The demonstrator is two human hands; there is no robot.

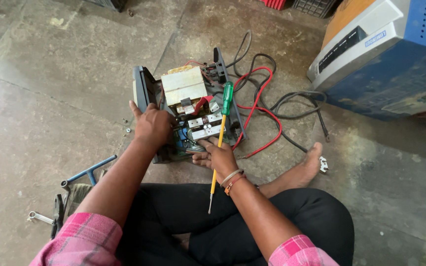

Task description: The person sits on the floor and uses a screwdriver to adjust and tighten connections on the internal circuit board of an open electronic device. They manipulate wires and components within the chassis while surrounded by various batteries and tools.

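The opened power unit sits on the floor before the person's crossed legs. Cables trail to its right, toward a large machine at far right. A T-handled wrench and spanner lie at left.

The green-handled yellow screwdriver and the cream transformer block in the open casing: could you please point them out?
Green-handled yellow screwdriver [227, 97], head view, on its green handle.
Cream transformer block [184, 84], head view, on its top face.

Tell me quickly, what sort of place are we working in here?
Likely an informal electrical repair workshop: bare concrete floor, an opened power unit with loose cables, and hand tools lying beside the seated person.
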